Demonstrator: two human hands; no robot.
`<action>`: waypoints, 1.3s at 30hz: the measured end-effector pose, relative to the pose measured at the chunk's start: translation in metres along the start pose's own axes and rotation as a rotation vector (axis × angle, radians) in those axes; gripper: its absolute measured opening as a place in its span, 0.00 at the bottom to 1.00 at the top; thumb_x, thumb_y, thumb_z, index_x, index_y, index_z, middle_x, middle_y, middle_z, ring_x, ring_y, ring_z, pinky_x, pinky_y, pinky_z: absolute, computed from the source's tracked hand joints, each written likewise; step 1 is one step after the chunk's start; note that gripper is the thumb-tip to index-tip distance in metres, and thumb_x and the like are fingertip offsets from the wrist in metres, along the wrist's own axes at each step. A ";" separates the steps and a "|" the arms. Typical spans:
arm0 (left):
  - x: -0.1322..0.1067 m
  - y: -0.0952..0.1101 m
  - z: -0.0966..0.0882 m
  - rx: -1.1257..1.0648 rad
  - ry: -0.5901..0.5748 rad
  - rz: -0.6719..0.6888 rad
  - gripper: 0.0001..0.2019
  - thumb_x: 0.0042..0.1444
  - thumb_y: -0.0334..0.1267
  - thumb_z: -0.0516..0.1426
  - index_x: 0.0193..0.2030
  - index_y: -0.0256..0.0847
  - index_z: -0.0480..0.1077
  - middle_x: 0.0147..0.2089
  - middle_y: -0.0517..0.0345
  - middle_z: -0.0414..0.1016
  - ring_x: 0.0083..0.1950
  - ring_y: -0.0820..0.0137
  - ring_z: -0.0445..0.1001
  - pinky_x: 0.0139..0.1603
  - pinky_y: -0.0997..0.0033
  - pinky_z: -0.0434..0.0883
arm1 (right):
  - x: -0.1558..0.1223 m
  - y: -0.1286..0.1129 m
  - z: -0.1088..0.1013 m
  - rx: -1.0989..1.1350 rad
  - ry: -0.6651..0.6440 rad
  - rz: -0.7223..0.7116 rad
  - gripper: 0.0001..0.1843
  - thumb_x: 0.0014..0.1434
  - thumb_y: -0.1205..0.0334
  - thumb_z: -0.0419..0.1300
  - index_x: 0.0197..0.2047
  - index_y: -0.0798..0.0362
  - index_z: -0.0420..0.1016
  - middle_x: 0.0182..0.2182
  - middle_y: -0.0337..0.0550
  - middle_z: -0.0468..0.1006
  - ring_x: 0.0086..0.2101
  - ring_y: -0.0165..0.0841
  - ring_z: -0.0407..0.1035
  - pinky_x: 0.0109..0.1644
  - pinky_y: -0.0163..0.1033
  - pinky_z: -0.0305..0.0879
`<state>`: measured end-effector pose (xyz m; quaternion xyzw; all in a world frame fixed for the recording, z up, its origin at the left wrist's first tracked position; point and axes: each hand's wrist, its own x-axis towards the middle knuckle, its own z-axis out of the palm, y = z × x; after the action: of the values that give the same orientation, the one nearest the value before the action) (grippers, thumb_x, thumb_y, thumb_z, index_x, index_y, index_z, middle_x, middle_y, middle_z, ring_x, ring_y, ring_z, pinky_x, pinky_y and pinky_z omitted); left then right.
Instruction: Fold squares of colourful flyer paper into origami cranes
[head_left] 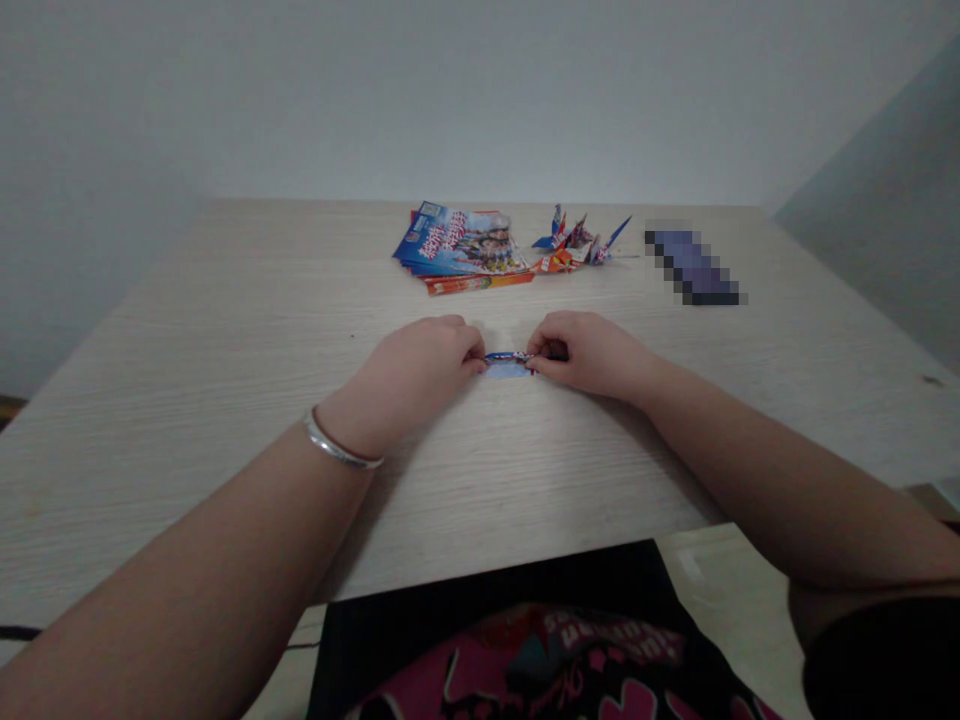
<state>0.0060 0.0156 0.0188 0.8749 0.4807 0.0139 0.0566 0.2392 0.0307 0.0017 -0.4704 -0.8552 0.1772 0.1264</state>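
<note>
A small folded piece of printed paper (508,366), blue along its top edge and pale below, is held low over the table between my two hands. My left hand (431,365), with a silver bangle at the wrist, pinches its left end. At the right end, my right hand (581,350) grips the paper between thumb and fingers. Fingertips cover both ends, so the full shape of the fold is hidden. Beyond the hands lie folded paper cranes (574,245) in blue, orange and white, bunched together.
A fanned stack of printed leaflets (465,245) lies left of the cranes. To their right is a blurred dark rectangular object (694,265). The pale wooden table (225,330) meets a wall at the back. Its front edge is close to my lap.
</note>
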 end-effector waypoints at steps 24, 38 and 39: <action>0.000 0.014 0.001 0.044 0.112 0.125 0.10 0.65 0.34 0.55 0.39 0.35 0.78 0.39 0.48 0.77 0.41 0.60 0.75 0.43 0.62 0.70 | 0.000 0.000 0.003 -0.057 0.073 -0.117 0.04 0.58 0.63 0.66 0.35 0.54 0.81 0.31 0.43 0.78 0.34 0.34 0.68 0.40 0.39 0.60; 0.001 0.012 0.003 -0.202 0.202 -0.032 0.09 0.64 0.34 0.54 0.38 0.38 0.76 0.37 0.51 0.78 0.38 0.64 0.73 0.41 0.65 0.68 | 0.001 0.002 0.000 0.147 0.202 -0.001 0.08 0.56 0.60 0.70 0.38 0.52 0.80 0.32 0.39 0.78 0.29 0.29 0.65 0.36 0.38 0.60; 0.002 0.009 0.004 -0.262 0.237 -0.060 0.09 0.64 0.36 0.54 0.38 0.38 0.75 0.37 0.52 0.77 0.37 0.65 0.73 0.40 0.65 0.67 | 0.001 0.004 0.001 0.223 0.240 0.033 0.11 0.55 0.59 0.70 0.41 0.52 0.79 0.34 0.39 0.79 0.28 0.28 0.65 0.35 0.38 0.61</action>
<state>0.0147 0.0123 0.0159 0.8376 0.5040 0.1778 0.1133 0.2416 0.0335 -0.0004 -0.4851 -0.8011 0.2156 0.2763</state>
